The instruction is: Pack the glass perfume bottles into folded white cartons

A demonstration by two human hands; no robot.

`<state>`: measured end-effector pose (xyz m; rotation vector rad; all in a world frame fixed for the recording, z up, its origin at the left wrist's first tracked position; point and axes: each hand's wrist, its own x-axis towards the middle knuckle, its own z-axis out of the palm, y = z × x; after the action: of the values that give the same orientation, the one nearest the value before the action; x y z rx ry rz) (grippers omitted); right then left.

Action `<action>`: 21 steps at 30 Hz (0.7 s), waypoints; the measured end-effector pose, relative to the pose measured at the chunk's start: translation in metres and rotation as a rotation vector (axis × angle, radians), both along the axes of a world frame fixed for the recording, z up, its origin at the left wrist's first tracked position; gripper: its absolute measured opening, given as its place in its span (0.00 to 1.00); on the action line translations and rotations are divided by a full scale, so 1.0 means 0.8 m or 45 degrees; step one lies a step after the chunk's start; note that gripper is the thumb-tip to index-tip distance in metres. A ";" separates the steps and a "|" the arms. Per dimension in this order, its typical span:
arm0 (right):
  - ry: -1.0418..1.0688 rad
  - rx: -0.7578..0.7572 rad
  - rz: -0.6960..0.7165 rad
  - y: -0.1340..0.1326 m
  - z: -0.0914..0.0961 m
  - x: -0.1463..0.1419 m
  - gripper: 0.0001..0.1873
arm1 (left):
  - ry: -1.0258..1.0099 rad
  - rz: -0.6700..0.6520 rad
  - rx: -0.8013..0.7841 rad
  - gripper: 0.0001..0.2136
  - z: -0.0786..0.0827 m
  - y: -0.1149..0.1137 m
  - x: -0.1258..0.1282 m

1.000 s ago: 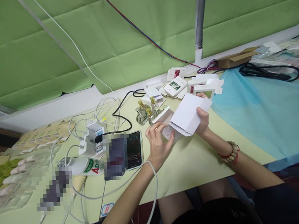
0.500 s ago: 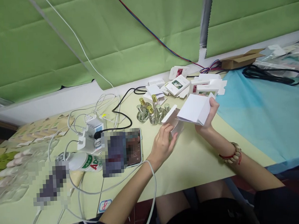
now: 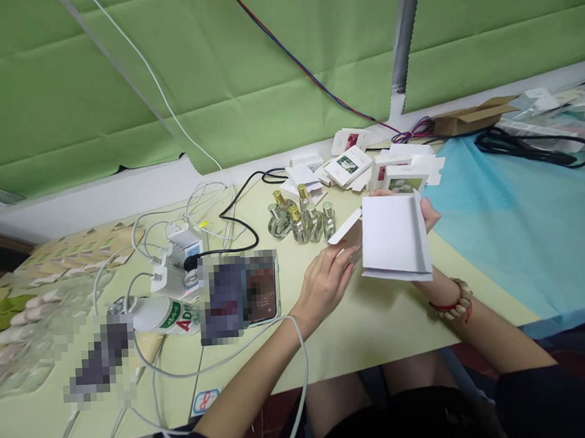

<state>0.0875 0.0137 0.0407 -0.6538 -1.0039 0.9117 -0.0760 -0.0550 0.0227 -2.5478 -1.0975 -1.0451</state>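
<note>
Over the table, my right hand (image 3: 429, 216) is closed around a white cardboard box (image 3: 395, 236), its plain side facing me. Fingertips show past the box's top and right edges; the rest of that hand is behind it. Just left of the box, my left hand (image 3: 327, 276) has its fingers bent around a thin piece with a white flap (image 3: 346, 226). The lower part of that piece looks brownish and is partly hidden by my fingers. Beyond my left hand, several small glass bottles with gold or silver caps (image 3: 300, 222) stand in a group.
White cartons with flower pictures (image 3: 348, 167) are piled at the back. A power strip with chargers (image 3: 172, 271), a white bottle (image 3: 165, 315) and a phone (image 3: 263, 289) lie to the left, among loose cables. Blue sheeting (image 3: 523, 233) covers the right side.
My right hand has turned the white box more upright, its broad plain face towards me, and lowered it slightly. My left hand stays beside it, its fingers straighter.
</note>
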 end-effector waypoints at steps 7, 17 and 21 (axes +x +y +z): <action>0.204 0.067 0.139 -0.009 0.004 -0.009 0.25 | -0.016 0.016 -0.005 0.19 -0.006 0.003 -0.003; 0.073 0.116 -0.213 -0.004 0.003 -0.004 0.27 | -0.223 -0.011 0.105 0.27 -0.021 0.008 -0.003; 0.005 0.151 -0.278 -0.004 0.004 -0.003 0.29 | -0.035 0.068 0.212 0.19 -0.018 0.006 -0.004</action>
<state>0.0850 0.0108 0.0439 -0.6469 -0.9545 0.6573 -0.0788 -0.0503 0.0084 -2.3690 -1.0326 -1.1112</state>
